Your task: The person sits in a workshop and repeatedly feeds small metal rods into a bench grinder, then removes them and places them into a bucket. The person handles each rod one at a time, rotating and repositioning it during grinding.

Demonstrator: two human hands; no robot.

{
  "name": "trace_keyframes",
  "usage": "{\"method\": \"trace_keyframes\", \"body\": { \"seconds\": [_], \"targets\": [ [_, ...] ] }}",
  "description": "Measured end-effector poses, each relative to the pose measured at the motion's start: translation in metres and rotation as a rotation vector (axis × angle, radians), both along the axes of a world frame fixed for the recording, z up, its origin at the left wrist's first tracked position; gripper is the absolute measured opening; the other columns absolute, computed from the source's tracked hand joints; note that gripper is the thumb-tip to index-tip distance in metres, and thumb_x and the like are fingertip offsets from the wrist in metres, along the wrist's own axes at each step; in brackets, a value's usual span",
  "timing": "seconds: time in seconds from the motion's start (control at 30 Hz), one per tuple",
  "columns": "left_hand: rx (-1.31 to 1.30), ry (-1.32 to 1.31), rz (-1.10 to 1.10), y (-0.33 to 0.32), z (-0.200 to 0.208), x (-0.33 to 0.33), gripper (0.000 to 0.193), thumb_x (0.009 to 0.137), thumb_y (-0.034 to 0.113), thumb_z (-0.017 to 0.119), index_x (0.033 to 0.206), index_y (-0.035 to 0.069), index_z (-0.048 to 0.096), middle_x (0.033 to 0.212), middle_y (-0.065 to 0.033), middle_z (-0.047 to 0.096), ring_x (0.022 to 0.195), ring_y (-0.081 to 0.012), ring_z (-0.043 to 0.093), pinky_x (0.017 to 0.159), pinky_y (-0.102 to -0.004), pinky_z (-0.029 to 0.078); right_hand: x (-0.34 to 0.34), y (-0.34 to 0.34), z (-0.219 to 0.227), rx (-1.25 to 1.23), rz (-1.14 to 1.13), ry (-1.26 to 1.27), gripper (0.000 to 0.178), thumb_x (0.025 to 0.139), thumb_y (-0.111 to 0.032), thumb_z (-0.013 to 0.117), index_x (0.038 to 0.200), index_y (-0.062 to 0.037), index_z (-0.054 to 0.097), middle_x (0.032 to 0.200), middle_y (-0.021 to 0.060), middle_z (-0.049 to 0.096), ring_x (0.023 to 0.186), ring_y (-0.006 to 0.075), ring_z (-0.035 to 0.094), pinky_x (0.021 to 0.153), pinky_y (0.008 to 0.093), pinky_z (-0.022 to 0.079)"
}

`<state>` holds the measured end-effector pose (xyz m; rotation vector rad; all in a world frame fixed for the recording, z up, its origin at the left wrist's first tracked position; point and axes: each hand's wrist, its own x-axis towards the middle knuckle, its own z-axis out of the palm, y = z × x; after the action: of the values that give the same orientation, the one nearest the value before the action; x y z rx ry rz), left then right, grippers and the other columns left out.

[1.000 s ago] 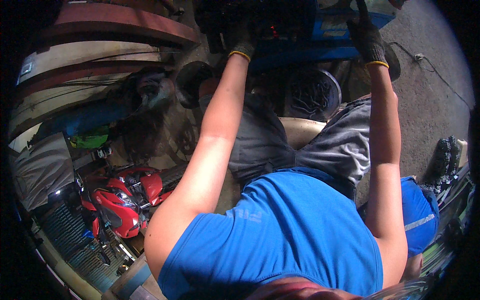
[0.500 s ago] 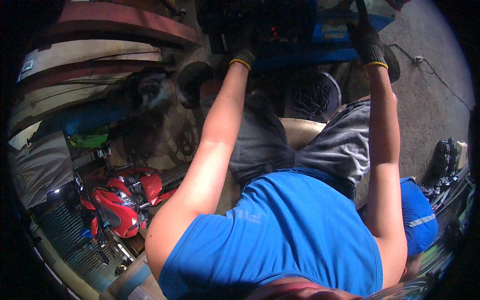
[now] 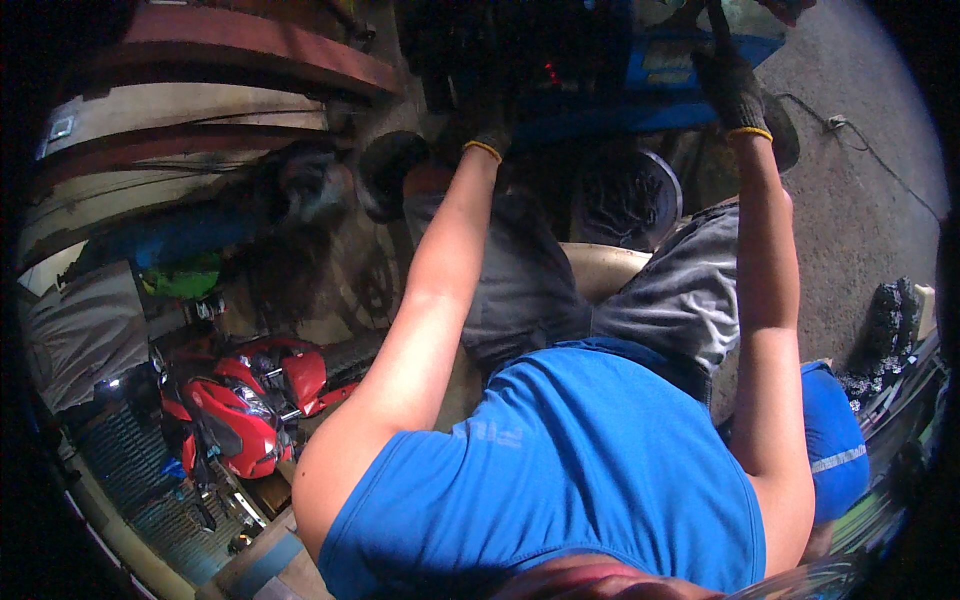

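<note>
My right hand (image 3: 732, 88), in a dark knitted glove with a yellow cuff, is closed round the lower end of a dark bar (image 3: 716, 25) beside a blue machine (image 3: 650, 72). My left hand (image 3: 490, 128) wears the same kind of glove and reaches to the dark front of that machine. Deep shadow hides its fingers and whatever they touch. A small red light shows on the machine between my hands. Below it, between my knees, stands a round container (image 3: 676, 190) with several dark, curved pieces in it.
Dark round containers (image 3: 385, 175) stand by my left knee. A cable (image 3: 868, 145) lies on the floor at the right. To my left are a red motorcycle (image 3: 235, 415) and reddish beams (image 3: 250, 45). A person in blue (image 3: 835, 435) is close behind my right arm.
My left hand has drawn back slightly toward me. My right hand stays at the bar, shifted only a little, and the person in blue has moved slightly.
</note>
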<state>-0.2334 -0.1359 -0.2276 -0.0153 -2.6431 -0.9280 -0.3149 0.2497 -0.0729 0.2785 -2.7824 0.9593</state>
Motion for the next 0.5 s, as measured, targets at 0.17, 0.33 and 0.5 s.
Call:
{"method": "trace_keyframes", "body": {
  "seconds": [0.17, 0.33, 0.5],
  "targets": [
    [-0.486, 0.021, 0.013, 0.005, -0.003, 0.043, 0.042, 0.088, 0.025, 0.065, 0.128, 0.011, 0.063, 0.127, -0.0235, 0.062, 0.112, -0.0386, 0.061, 0.098, -0.0425, 0.049, 0.0, -0.008, 0.001, 0.054, -0.024, -0.093, 0.071, 0.095, -0.032, 0.055, 0.156, -0.0336, 0.019, 0.108, 0.0272, 0.067, 0.096, 0.0463, 0.065, 0.077, 0.0538, 0.053],
    [-0.137, -0.487, 0.075, 0.062, 0.073, 0.089, 0.049, 0.088, 0.021, 0.066, 0.134, 0.007, 0.058, 0.132, -0.022, 0.059, 0.121, -0.0379, 0.056, 0.105, -0.0433, 0.043, -0.008, 0.003, -0.01, 0.09, -0.047, -0.164, 0.056, 0.094, -0.035, 0.053, 0.148, -0.027, 0.04, 0.114, 0.0255, 0.065, 0.103, 0.0455, 0.064, 0.084, 0.0532, 0.052],
    [-0.081, -0.049, -0.073, 0.089, 0.101, 0.18, 0.043, 0.087, 0.013, 0.065, 0.13, 0.008, 0.063, 0.131, -0.0209, 0.06, 0.122, -0.0398, 0.055, 0.105, -0.045, 0.043, 0.011, -0.003, -0.032, -0.333, 0.146, -0.056, 0.074, 0.093, -0.022, 0.065, 0.155, -0.0239, 0.025, 0.116, 0.0216, 0.066, 0.106, 0.0355, 0.065, 0.085, 0.0441, 0.053]
  ]
}}
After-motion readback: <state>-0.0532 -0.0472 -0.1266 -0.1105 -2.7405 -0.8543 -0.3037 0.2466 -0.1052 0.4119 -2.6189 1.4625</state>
